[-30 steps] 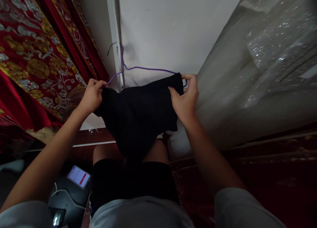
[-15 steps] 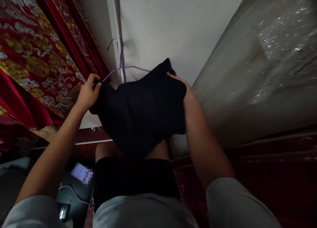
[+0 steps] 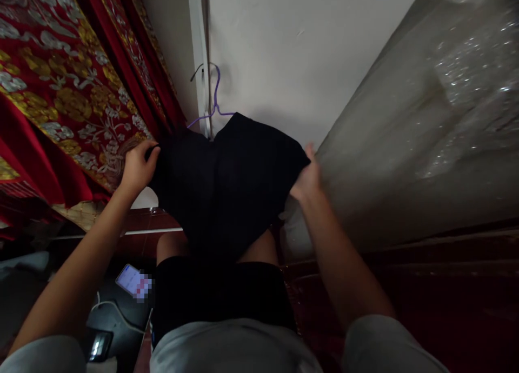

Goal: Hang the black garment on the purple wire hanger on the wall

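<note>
Near the white wall [image 3: 308, 59], we had the black garment [image 3: 231, 184] draped at centre over the purple hanger [image 3: 215, 98]. Our left hand [image 3: 140, 168] pinched the garment's left edge; our right hand [image 3: 307, 179] met the right edge, grip unclear. We judged gentle, even tension best.

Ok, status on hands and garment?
Left hand pinching black garment at one edge. Right hand at opposite edge, grip unclear. Purple hanger partly hidden by garment. No obstruction visible.

We pinch the edge of a black garment [image 3: 231, 184] in our left hand [image 3: 140, 166], our right hand [image 3: 307, 177] at its opposite edge; it covers part of a purple hanger [image 3: 216, 100] hooked on a white post [image 3: 197, 32].
</note>
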The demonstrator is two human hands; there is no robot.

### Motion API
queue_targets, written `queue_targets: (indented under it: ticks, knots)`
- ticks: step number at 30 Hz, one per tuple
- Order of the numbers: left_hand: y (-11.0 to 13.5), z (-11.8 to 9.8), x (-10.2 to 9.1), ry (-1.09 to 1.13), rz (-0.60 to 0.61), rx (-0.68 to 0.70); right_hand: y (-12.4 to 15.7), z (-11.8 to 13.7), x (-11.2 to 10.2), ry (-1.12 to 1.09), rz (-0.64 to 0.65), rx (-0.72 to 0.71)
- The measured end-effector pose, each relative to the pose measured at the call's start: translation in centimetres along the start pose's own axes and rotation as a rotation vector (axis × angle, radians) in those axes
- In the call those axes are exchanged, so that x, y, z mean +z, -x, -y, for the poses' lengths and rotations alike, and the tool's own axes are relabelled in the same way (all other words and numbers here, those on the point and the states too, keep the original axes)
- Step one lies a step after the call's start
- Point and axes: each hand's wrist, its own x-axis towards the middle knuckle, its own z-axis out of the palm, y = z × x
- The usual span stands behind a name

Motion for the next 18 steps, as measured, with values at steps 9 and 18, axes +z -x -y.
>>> queue_targets:
  ticks: [9,18]
  knots:
    - [0.0,-3.4,1.6,0.075,-0.179,0.072,-3.1,0.1,0.7,0.039,-0.372,-0.08]
    - [0.3,-11.8,-0.9,0.659,0.084,-0.136,5.0,6.2,5.2,0.205,-0.518,-0.198]
